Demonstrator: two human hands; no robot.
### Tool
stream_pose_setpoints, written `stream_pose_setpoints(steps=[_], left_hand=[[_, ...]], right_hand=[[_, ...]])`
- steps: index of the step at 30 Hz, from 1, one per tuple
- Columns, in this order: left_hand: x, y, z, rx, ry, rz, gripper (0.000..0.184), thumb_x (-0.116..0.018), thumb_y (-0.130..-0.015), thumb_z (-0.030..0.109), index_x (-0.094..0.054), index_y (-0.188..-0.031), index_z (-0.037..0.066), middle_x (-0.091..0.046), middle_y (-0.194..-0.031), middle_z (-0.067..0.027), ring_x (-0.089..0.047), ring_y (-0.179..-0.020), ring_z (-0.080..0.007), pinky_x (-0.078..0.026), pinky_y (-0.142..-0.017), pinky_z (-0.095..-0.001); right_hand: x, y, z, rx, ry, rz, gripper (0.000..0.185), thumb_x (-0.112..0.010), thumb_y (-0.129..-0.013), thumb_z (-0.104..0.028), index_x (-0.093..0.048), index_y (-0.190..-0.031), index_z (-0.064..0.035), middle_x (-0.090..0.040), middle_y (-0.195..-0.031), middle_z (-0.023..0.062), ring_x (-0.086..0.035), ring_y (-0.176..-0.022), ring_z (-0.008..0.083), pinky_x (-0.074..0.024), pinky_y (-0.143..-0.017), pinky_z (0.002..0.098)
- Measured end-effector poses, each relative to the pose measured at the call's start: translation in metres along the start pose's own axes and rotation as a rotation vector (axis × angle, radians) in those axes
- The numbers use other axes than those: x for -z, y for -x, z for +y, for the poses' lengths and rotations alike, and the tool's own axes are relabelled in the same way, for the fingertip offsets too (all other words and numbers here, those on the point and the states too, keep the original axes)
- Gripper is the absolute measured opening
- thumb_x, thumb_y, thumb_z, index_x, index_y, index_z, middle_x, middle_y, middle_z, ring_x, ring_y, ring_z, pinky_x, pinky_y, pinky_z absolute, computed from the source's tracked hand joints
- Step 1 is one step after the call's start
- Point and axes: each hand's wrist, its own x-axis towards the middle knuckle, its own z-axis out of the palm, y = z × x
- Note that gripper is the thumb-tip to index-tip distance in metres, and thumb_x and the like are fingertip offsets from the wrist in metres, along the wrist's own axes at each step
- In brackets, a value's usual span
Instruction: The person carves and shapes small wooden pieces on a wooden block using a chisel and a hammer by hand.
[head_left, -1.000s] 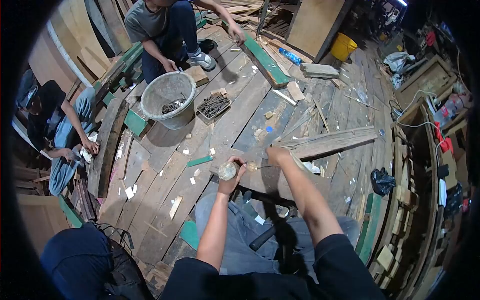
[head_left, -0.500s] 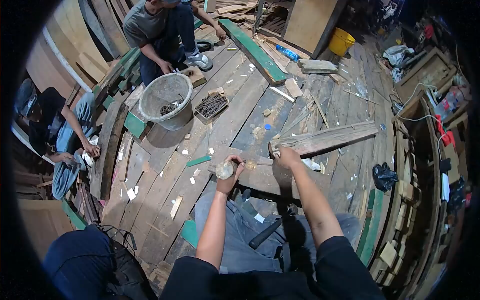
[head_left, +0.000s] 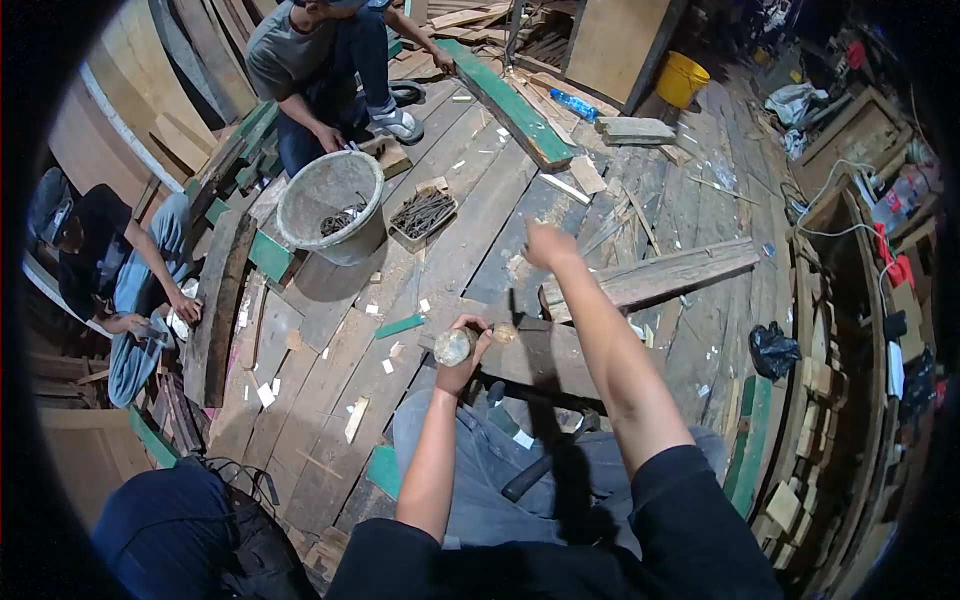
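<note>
My left hand (head_left: 463,365) is closed around an object with a round, pale, rough end (head_left: 454,347); the rest of it is hidden in my fingers. Just right of it, a small yellowish round patch (head_left: 504,332) shows by the edge of a plank (head_left: 550,355). My right hand (head_left: 548,243) is stretched forward above the floorboards, past the near end of a weathered beam (head_left: 670,276). Its fingers point away and are mostly hidden, so whether it holds anything is unclear. A hammer with a black handle (head_left: 527,478) lies across my lap.
A large grey bucket (head_left: 300,205) and a tray of rusty metal pieces (head_left: 424,212) stand ahead left. Two people (head_left: 290,65) (head_left: 95,240) work at the left. A green-painted beam (head_left: 510,105) lies farther off. At right are a black plastic bag (head_left: 773,350) and a wooden rack (head_left: 815,400).
My right hand has moved forward and slightly left, away from the near end of the weathered beam. It now covers the blue cap on the floor. My left hand has barely moved.
</note>
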Motion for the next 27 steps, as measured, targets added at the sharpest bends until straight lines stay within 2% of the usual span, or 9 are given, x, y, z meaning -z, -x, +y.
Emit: stream_pose_setpoints(steps=[2, 3, 4, 7, 10, 11, 15, 19, 27], left_hand=[[0.000, 0.001, 0.002, 0.022, -0.022, 0.013, 0.017, -0.069, -0.088, 0.011, -0.056, -0.096, 0.004, -0.058, -0.084, -0.0018, -0.053, -0.079, -0.0108, -0.045, -0.073, -0.0267], [0.000, 0.000, -0.002, 0.012, -0.006, 0.016, 0.016, -0.068, -0.088, 0.010, -0.057, -0.096, 0.004, -0.058, -0.085, -0.0019, -0.053, -0.080, -0.0110, -0.044, -0.074, -0.0267], [0.000, 0.000, -0.002, -0.015, -0.003, 0.017, 0.015, -0.068, -0.089, 0.011, -0.056, -0.096, 0.005, -0.056, -0.084, -0.0006, -0.051, -0.078, -0.0093, -0.043, -0.070, -0.0251], [-0.003, -0.002, 0.000, -0.132, 0.012, 0.025, 0.014, -0.067, -0.090, 0.013, -0.056, -0.097, 0.007, -0.053, -0.081, 0.0027, -0.048, -0.071, -0.0054, -0.040, -0.061, -0.0219], [-0.001, -0.001, 0.005, -0.020, 0.080, -0.007, 0.014, -0.067, -0.090, 0.012, -0.056, -0.097, 0.007, -0.052, -0.079, 0.0034, -0.047, -0.069, -0.0048, -0.039, -0.060, -0.0215], [-0.001, -0.001, 0.005, -0.058, 0.033, 0.007, 0.014, -0.067, -0.090, 0.012, -0.056, -0.097, 0.007, -0.052, -0.078, 0.0039, -0.046, -0.067, -0.0042, -0.038, -0.059, -0.0210], [0.000, -0.002, 0.009, -0.018, 0.082, 0.010, 0.013, -0.068, -0.087, 0.007, -0.058, -0.095, 0.005, -0.053, -0.077, 0.0033, -0.046, -0.069, -0.0044, -0.039, -0.061, -0.0219], [-0.002, -0.004, 0.006, -0.032, 0.137, 0.019, 0.012, -0.068, -0.088, 0.007, -0.058, -0.095, 0.006, -0.050, -0.069, 0.0048, -0.044, -0.063, -0.0034, -0.038, -0.058, -0.0213], [-0.001, -0.004, 0.007, -0.066, 0.118, 0.016, 0.012, -0.067, -0.088, 0.004, -0.058, -0.095, 0.005, -0.052, -0.075, 0.0029, -0.046, -0.067, -0.0038, -0.039, -0.060, -0.0216]], right_hand=[[0.039, -0.017, -0.026, 0.055, -0.016, 0.076, 0.051, -0.057, -0.087, -0.023, -0.044, -0.133, -0.0059, -0.063, -0.119, 0.0198, -0.062, -0.110, 0.0348, -0.0510, -0.089, 0.0464], [0.054, -0.027, -0.037, 0.064, -0.017, 0.090, 0.058, -0.058, -0.087, -0.026, -0.039, -0.139, -0.0086, -0.063, -0.119, 0.0193, -0.062, -0.109, 0.0349, -0.0506, -0.090, 0.0472], [0.066, -0.034, -0.046, 0.072, -0.019, 0.103, 0.065, -0.060, -0.088, -0.030, -0.034, -0.144, -0.0113, -0.063, -0.119, 0.0187, -0.062, -0.108, 0.0350, -0.0503, -0.090, 0.0480], [0.095, -0.037, -0.072, 0.066, 0.032, 0.174, 0.063, -0.054, -0.089, -0.023, -0.031, -0.147, -0.0118, -0.062, -0.123, 0.0178, -0.062, -0.110, 0.0331, -0.0504, -0.091, 0.0465], [0.100, -0.048, -0.084, 0.048, 0.103, 0.158, 0.065, -0.049, -0.090, -0.016, -0.026, -0.151, -0.0118, -0.061, -0.128, 0.0113, -0.062, -0.114, 0.0266, -0.0508, -0.090, 0.0445], [0.107, -0.044, -0.091, 0.017, 0.129, 0.116, 0.064, -0.048, -0.091, -0.015, -0.026, -0.151, -0.0127, -0.060, -0.130, 0.0092, -0.061, -0.115, 0.0249, -0.0511, -0.090, 0.0432], [0.110, -0.051, -0.098, 0.010, 0.141, 0.120, 0.065, -0.048, -0.092, -0.016, -0.024, -0.152, -0.0137, -0.059, -0.131, 0.0090, -0.061, -0.115, 0.0253, -0.0508, -0.090, 0.0431], [0.112, -0.064, -0.101, 0.003, 0.127, 0.109, 0.065, -0.047, -0.093, -0.014, -0.021, -0.153, -0.0152, -0.058, -0.132, 0.0091, -0.062, -0.114, 0.0258, -0.0504, -0.091, 0.0431], [0.116, -0.069, -0.111, -0.016, 0.141, 0.096, 0.066, -0.047, -0.093, -0.014, -0.019, -0.153, -0.0169, -0.060, -0.130, 0.0088, -0.061, -0.115, 0.0273, -0.0500, -0.091, 0.0426]])
